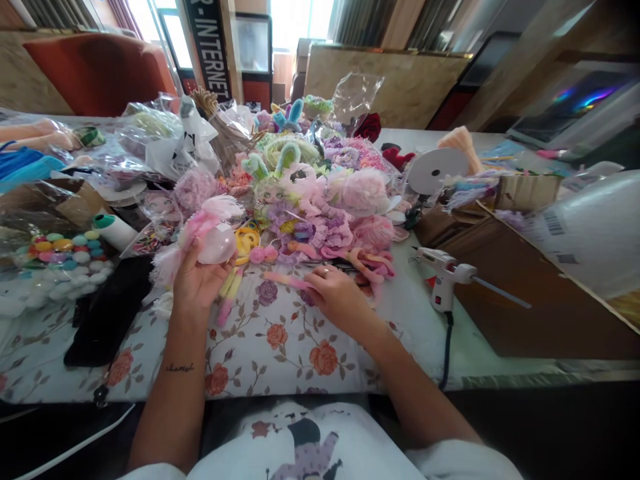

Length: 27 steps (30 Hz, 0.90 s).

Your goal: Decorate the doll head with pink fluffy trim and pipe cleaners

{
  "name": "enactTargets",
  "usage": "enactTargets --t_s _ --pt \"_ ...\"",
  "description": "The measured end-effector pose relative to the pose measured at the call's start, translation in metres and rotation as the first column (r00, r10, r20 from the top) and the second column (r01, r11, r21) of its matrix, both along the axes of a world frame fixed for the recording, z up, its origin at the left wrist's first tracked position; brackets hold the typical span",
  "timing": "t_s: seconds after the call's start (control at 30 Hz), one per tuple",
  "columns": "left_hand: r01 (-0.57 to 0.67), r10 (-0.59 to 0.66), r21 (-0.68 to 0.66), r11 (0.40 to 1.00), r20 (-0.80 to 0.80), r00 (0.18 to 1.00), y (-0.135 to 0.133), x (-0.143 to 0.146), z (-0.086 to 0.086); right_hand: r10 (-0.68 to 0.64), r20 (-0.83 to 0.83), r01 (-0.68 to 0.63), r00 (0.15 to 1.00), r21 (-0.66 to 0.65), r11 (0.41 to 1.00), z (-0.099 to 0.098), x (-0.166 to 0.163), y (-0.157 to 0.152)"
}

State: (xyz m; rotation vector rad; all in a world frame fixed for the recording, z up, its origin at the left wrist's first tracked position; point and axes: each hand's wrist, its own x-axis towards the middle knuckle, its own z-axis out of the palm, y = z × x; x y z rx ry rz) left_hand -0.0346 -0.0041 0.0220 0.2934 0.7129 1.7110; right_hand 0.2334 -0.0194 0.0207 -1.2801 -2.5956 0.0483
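My left hand (199, 280) is raised a little over the table and wrapped round a pale pink fluffy ball (213, 237) with feathery pink trim. My right hand (334, 288) rests on the floral tablecloth (280, 347), its fingers pinched on a pink fuzzy pipe cleaner (286, 279) that lies flat. More pink and yellow pipe cleaners (230, 293) lie between my hands. A heap of pink, purple and green fluffy craft pieces (320, 200) fills the table just beyond both hands.
A white hot glue gun (445, 277) stands right of my right hand, its cord hanging over the table edge. An open cardboard box (525, 280) sits further right. A tray of coloured pom-poms (60, 253) and plastic bags (170, 147) crowd the left. A black pouch (107, 313) lies front left.
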Motion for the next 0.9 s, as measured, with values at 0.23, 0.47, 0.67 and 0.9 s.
enactTargets --t_s 0.23,0.47,0.67,0.9 --pt "-0.001 0.001 0.002 1.000 0.018 1.000 -0.001 -0.002 0.001 0.148 -0.054 -0.148 0.988 -0.004 0.989 -0.043 -0.055 0.028" --pt "0.019 -0.019 0.019 1.000 0.029 0.999 -0.002 0.000 0.000 0.243 -0.344 -0.237 0.907 0.060 0.970 -0.044 -0.050 0.018" --pt "0.127 -0.127 0.017 0.992 0.002 0.992 -0.003 0.010 -0.005 -0.190 -0.220 0.189 0.957 -0.029 0.982 -0.015 -0.066 0.051" --pt "0.199 -0.196 0.089 0.976 -0.045 0.980 -0.004 0.015 -0.009 -0.263 -0.080 0.258 0.961 -0.069 0.964 0.006 -0.122 0.080"
